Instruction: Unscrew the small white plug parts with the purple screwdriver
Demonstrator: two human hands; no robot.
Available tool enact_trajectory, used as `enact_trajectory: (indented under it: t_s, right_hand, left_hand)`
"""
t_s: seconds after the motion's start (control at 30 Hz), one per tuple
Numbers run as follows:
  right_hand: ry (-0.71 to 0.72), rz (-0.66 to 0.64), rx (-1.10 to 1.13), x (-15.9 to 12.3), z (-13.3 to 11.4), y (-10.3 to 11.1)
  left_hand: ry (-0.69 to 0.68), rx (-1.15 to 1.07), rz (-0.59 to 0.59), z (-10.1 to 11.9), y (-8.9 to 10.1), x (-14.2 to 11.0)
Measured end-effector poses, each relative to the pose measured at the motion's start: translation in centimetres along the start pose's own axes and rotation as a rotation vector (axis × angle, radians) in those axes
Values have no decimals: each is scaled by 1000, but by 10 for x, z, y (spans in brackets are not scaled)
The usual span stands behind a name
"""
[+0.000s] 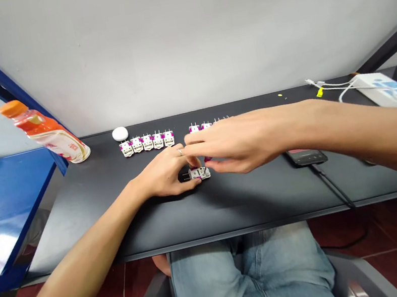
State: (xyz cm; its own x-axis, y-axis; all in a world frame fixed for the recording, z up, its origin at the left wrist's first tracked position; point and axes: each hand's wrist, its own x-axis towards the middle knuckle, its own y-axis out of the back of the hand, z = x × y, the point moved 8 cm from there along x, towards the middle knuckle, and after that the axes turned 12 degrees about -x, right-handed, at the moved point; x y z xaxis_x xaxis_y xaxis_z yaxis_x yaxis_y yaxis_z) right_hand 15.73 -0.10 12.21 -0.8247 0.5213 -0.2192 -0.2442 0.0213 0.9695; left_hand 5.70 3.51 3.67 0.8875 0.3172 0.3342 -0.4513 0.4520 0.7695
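On the black table a small white and purple plug part (199,173) with thin metal pins lies between the thumb and fingers of my left hand (168,173). Its pins point left, toward my palm. My right hand (234,143) reaches over from the right, fingers closed around a small magenta piece (207,158). A thin dark tip seems to run from it down to the plug part; my fingers hide most of it. Behind my left hand stands a row of several similar plug parts (147,142), pins up. More plug parts (194,128) are partly covered by my right hand.
A round white case (119,134) sits behind the left row. An orange-capped bottle (50,133) stands at the table's left end. To the right are a phone (305,156) with a black cable, a white power strip (383,87) and white cables (341,87).
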Motion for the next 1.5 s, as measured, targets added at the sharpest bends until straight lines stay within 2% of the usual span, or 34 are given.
enact_trajectory:
  t_s: [0.07,0.17,0.33,0.47,0.53,0.67,0.83,0.93,1.0,1.13,1.2,1.3,1.37,1.43,1.5]
  right_hand:
    - [-41,-5,20,1,5,1]
    - [-123,-89,-2,2,17,-5]
    - [99,-27,-19,1,6,3]
    - [-35,-126,-95,2,21,-5]
    - [-42,-143,-101,2,23,-8]
    - [137,-14,-48,1,8,1]
    - [10,-82,-140,-1,19,-7]
    - [134,-11,-111,-6,5,-2]
    - [145,29,-44,-7,0,2]
    - [-108,-98,-86,-7,14,-8]
    - [-74,-120,-115,-7,12,-11]
    - [84,-12,-97,-9,1,-6]
    - [52,7,-86,-10,6,-6]
    - [-47,-54,-100,-10,15,-11]
    - [-51,-88,-105,-11,15,-13]
  left_hand:
    - [1,10,1,0,0,0]
    - [7,37,-4,0,-1,1]
    - [-20,-4,16,3,1,1]
    - [29,21,-23,0,-2,2]
    - [37,40,-26,1,-2,2]
    - [32,23,-21,4,-1,3]
    - [38,45,-34,5,-2,3]
    - [37,48,-34,5,-1,3]
    - [41,41,-36,4,-1,3]
    - [26,53,-21,4,-1,3]
    - [25,66,-16,4,-1,3]
    - [28,62,-20,4,-2,3]
    - [27,56,-19,3,-2,3]
    - [26,61,-18,3,-2,2]
    - [31,67,-23,3,-2,2]
